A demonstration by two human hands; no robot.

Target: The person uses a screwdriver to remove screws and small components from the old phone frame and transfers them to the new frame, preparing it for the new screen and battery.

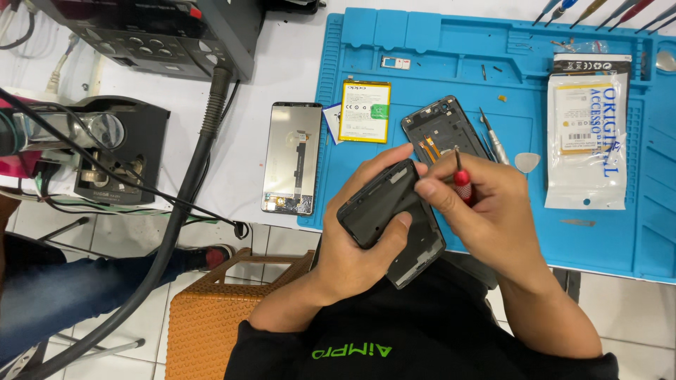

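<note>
Below the head camera, over the near edge of the tabletop (282,63), the left hand (355,243) has its grip clamped around a black phone frame (389,214), thumb pressed on the upper face and fingers wrapped beneath. The frame is a flat dark rectangle with rounded corners, tilted so one corner points away from the body; its surface looks matte plastic with a lighter metal-looking panel inside. Just right of that grip, the right hand (486,211) has its grip closed on a red-handled screwdriver (460,179), pinched between thumb and fingers, the thin metal shaft standing up past the knuckles. The fingertips of this hand touch the frame's far edge.

Beyond both grips lies a blue mat (436,56) with moulded compartments, rubbery and smooth, on the white tabletop. On it, just past the grips, rests a second dark phone body (440,130) with orange flex strips; left of that a yellow-bordered battery (365,111). Farther left, off the mat, lies a screen panel (289,158), face down and silvery. Right of the grips sit a white guitar-pick opener (527,162) and a clear packet (588,134). A thick grey hose (176,218) crosses the far left, above a tiled floor (620,309).
</note>
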